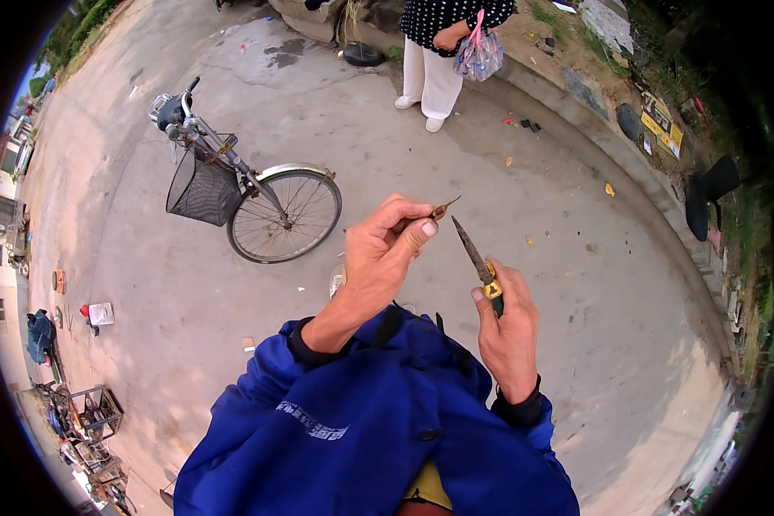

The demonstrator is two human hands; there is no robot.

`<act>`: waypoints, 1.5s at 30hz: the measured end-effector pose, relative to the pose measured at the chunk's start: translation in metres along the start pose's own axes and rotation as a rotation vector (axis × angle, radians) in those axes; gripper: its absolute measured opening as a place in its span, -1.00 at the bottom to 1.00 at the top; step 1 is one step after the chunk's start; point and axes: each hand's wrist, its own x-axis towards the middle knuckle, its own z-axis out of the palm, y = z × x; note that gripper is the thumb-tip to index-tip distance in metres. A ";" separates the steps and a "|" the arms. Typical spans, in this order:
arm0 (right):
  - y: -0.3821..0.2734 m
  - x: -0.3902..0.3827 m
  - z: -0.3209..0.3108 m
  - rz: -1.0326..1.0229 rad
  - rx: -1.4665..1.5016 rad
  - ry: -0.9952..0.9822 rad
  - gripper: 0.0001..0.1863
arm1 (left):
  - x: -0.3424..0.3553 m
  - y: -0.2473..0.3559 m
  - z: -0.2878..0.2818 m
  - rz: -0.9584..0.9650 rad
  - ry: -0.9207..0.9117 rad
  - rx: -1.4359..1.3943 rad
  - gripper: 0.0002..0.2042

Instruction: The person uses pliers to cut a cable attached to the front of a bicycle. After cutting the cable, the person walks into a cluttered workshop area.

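Left hand is pinching a small, reddish-brown, pointed piece; right hand is gripping a dark, tapered metal tool.
The piece is sitting between thumb and fingers, just beside the tool's tip; right fingers are curling around the yellow-and-green handle. Keeping the pinch firm and the left thumb clear of that tip is probably helping most.

1. A bicycle on the pavement, with a black mesh basket beside its wheel.
2. A person in white trousers, carrying a patterned bag (pink handles).
3. A curb, with a yellow printed sheet and a black chair on its far side.
4. Metal clutter at far left.
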 end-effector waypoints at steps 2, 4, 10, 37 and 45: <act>-0.005 0.003 -0.005 -0.004 -0.094 0.041 -0.57 | 0.001 0.000 0.005 0.010 0.006 0.018 -0.88; -0.009 0.004 -0.007 0.021 -0.158 0.064 -0.55 | 0.002 0.000 0.007 0.053 -0.008 0.060 -0.88; -0.009 0.005 -0.009 -0.010 -0.190 0.082 -0.59 | 0.006 0.000 0.013 0.392 -0.056 0.516 -0.84; -0.014 -0.004 0.008 0.079 -0.034 -0.003 -0.67 | -0.006 0.032 0.009 0.903 -0.021 1.102 -0.75; 0.028 0.012 0.018 -0.285 0.001 0.135 -0.56 | -0.009 0.046 0.010 0.784 -0.167 0.861 -0.87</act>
